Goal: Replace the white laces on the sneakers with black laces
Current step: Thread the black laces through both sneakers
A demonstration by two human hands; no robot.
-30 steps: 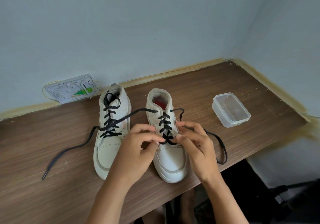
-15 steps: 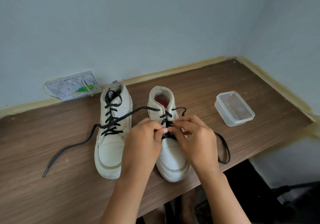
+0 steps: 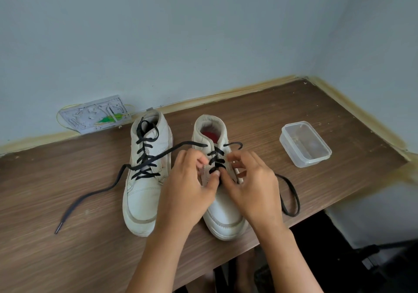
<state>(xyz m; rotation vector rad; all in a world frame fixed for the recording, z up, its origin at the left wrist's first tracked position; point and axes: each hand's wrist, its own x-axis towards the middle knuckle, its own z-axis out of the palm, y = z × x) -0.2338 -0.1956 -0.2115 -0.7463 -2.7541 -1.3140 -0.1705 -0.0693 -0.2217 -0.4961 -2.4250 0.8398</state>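
Fingers of our left hand and right hand pinch the flat black lace on the smooth white sneaker, whose toe nears the wooden table's lower-center edge.

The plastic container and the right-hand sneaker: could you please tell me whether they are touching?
Apart. The head view shows bare wooden table between the plastic container and the right-hand sneaker.

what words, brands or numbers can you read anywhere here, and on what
None can be read.
Left sneaker: no logo or label visible.
Right sneaker: none visible; the hands hide part of it.
Clear plastic box: no print seen.
Grey panel on the wall: raised shapes and a green patch, too blurred to make out any writing.
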